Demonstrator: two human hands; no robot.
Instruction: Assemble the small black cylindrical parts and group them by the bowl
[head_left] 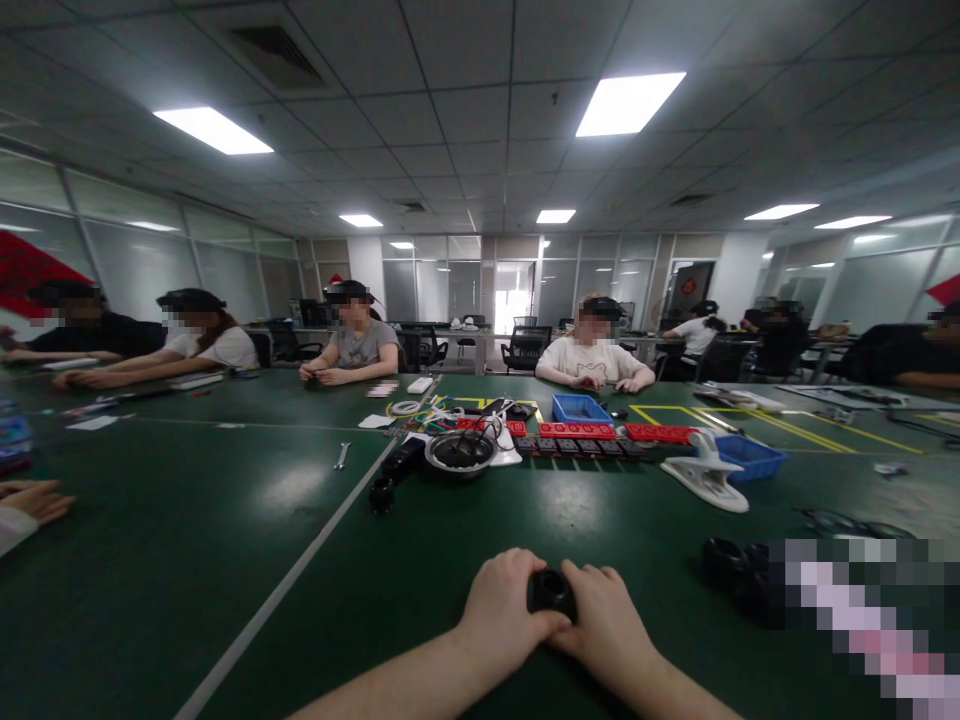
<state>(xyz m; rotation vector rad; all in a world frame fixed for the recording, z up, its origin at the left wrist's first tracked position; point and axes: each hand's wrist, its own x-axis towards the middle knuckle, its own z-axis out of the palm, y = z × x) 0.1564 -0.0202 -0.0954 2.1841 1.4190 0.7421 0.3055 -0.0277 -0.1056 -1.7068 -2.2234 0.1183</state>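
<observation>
Low in the middle of the head view, a small black plastic part [553,592] with a round opening on top is held close to the green table [420,570]. My left hand [502,605] grips it from the left, its thumb across the near side. From the right, my right hand [607,615] closes around the same part, and the two thumbs meet in front of it. The fingers hide most of its sides, so its exact kind cannot be told.
Beyond my hands lie a round dish-like part [459,455], a black handled device [397,468], red strips [577,431], blue trays [742,458] and a white clip-like piece [705,480]. A wrench [342,456] is left. Black parts [739,570] lie right. Several people sit around.
</observation>
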